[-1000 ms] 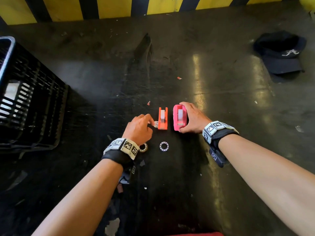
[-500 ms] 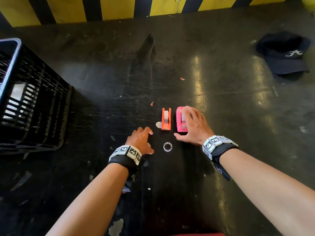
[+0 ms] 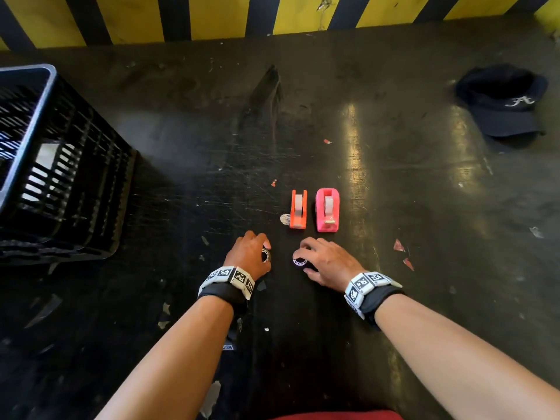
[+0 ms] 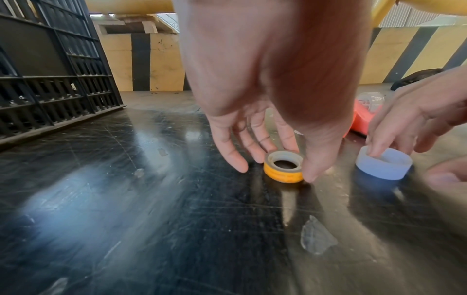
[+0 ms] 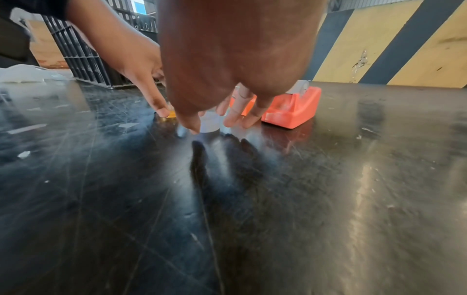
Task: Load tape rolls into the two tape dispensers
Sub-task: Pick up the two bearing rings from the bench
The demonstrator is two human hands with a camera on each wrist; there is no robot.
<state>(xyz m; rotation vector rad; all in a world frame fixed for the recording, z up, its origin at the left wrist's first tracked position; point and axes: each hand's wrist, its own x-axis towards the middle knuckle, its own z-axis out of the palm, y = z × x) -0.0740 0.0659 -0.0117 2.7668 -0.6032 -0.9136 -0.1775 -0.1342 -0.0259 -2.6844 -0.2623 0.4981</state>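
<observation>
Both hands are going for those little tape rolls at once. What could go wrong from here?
The rolls are small and lie flat on a slick floor, so the orange roll might slip from the left hand. The right hand touches the white roll close to the dispensers, which it might knock.

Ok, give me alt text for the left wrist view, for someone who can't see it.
The left hand reaches down and pinches a yellow tape roll lying flat on the dark floor. Beside it, the right hand touches a pale blue tape roll; a black crate stands at left.
</observation>
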